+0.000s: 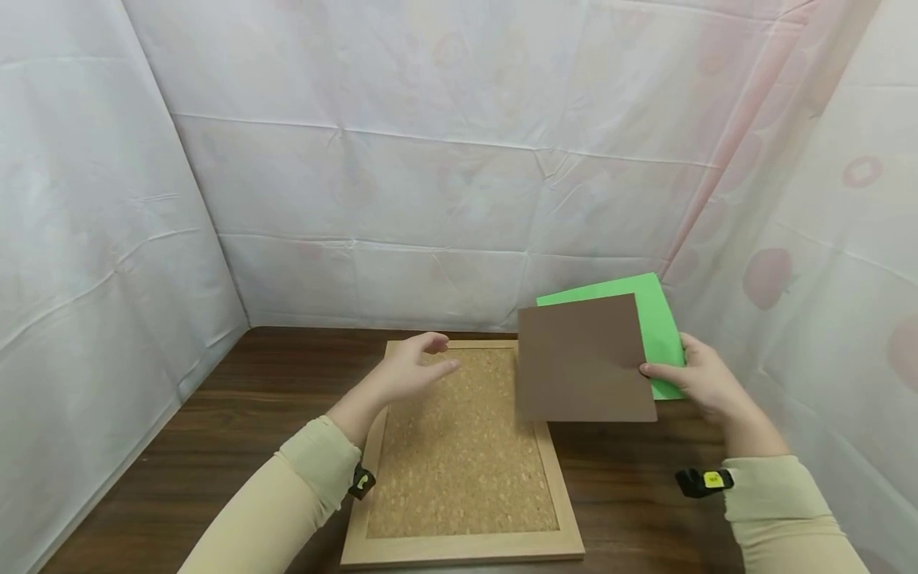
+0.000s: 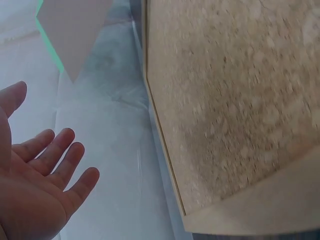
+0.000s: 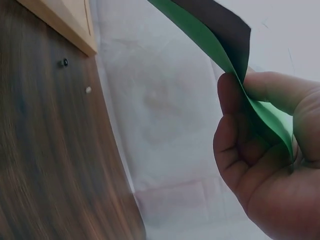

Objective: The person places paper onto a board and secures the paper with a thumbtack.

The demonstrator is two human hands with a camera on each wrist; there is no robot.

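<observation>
A cork board [image 1: 459, 454] in a light wooden frame lies flat on the dark wooden table [image 1: 229, 430]. My right hand [image 1: 699, 379] pinches a brown paper sheet [image 1: 582, 360] and a green paper sheet [image 1: 656, 323] together, held above the board's right far corner. In the right wrist view the green sheet [image 3: 220, 55] runs between thumb and fingers, with the brown sheet [image 3: 220, 20] behind it. My left hand [image 1: 412, 371] hovers over the board's far left part, palm up, fingers relaxed and empty [image 2: 45, 175]. The cork board [image 2: 235, 100] fills the left wrist view.
White cloth walls [image 1: 430, 175] enclose the table at back, left and right. Two small pins [image 3: 64, 62] lie on the table near the board's corner in the right wrist view. Bare wood shows to the left and right of the board.
</observation>
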